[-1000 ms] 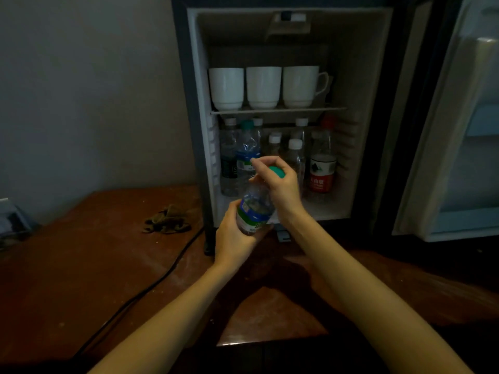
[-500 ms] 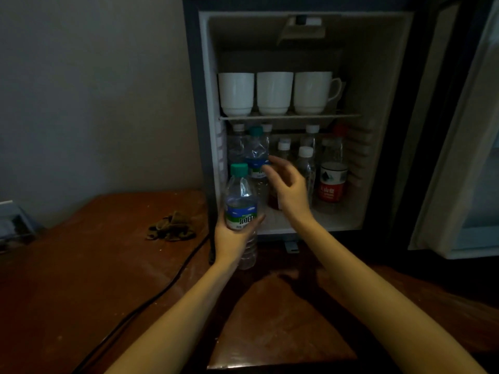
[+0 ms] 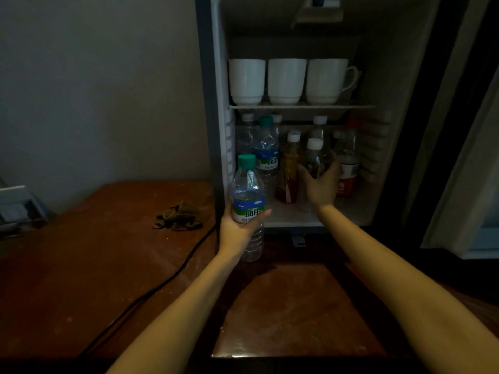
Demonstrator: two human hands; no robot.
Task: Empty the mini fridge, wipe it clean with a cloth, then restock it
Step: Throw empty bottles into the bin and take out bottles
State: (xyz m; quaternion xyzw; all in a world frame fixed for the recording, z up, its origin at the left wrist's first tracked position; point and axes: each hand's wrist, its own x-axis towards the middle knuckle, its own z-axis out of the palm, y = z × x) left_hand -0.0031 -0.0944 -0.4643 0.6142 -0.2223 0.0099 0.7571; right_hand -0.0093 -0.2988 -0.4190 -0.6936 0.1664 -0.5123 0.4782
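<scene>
The mini fridge (image 3: 216, 76) stands open on a wooden table. My left hand (image 3: 237, 228) grips a green-capped water bottle (image 3: 247, 195) upright, just outside the fridge's lower left corner. My right hand (image 3: 321, 182) is inside the lower compartment, fingers curled round a clear white-capped bottle (image 3: 314, 155). Several other bottles stand there, among them a second green-capped bottle (image 3: 267, 152), a yellow-and-red drink bottle (image 3: 289, 168) and a red-labelled bottle (image 3: 349, 168). Three white cups (image 3: 286, 79) sit on the upper shelf (image 3: 359, 106).
A crumpled brown cloth (image 3: 179, 215) lies on the wooden table (image 3: 81, 252) left of the fridge. A black cable (image 3: 162, 282) runs across the table from the fridge's foot. The fridge door (image 3: 469, 157) hangs open at the right. A pale box (image 3: 16, 206) sits at the far left.
My right hand let go of the green-capped bottle's cap, reached into the fridge and closed round the clear white-capped bottle. My left hand turned the green-capped bottle upright and keeps hold of it.
</scene>
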